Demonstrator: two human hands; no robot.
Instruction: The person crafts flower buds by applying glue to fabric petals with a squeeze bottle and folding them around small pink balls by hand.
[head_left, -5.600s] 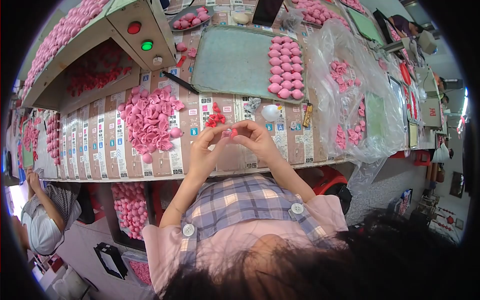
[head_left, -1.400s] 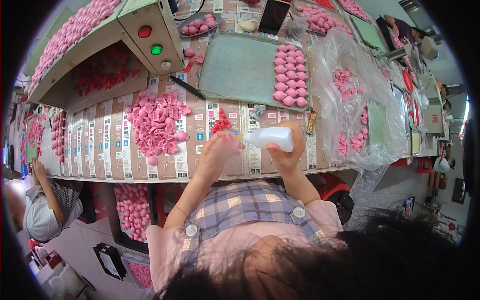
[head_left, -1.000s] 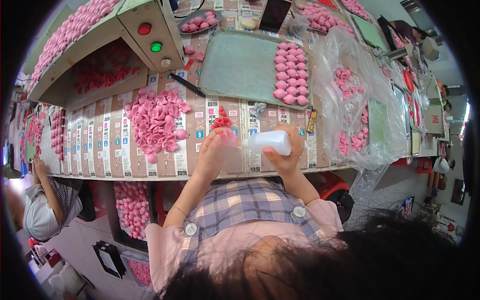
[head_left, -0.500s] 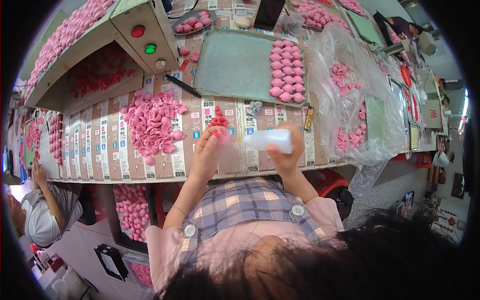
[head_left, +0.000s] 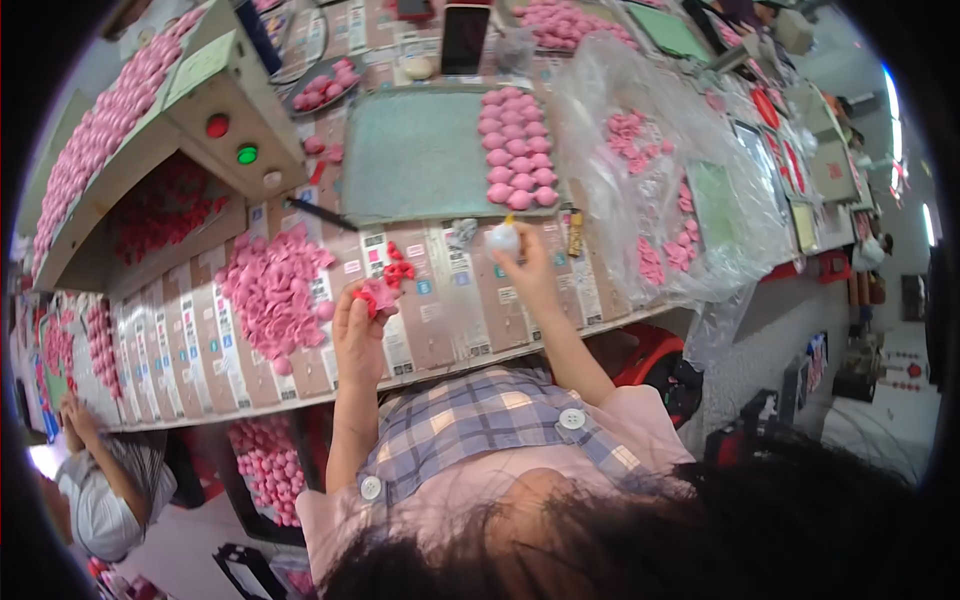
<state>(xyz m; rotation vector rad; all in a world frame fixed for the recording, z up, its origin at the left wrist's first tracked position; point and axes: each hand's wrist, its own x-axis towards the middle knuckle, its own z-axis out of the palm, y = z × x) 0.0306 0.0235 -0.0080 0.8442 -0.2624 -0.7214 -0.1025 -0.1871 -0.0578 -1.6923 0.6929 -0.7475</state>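
Observation:
Between the fingertips of my left hand is a small pink and red piece, held above the near part of the table. My right hand is wrapped round a white squeeze bottle, whose yellowish tip points away from me toward the tray. A few loose red pieces lie just beyond my left hand. To its left spreads a heap of pink, petal-like pieces. Past the bottle lies a green tray with rows of rounded pink pieces along its right side.
A machine with red and green buttons stands at the left, pink pieces on top. At right, clear plastic sheeting covers more pink pieces. A phone and a dish are at the back. Another person sits at far left.
The bottle's tip has left the pink piece; my right hand has swung it from sideways to pointing away from me. My left hand still holds the piece. The camera view has shifted.

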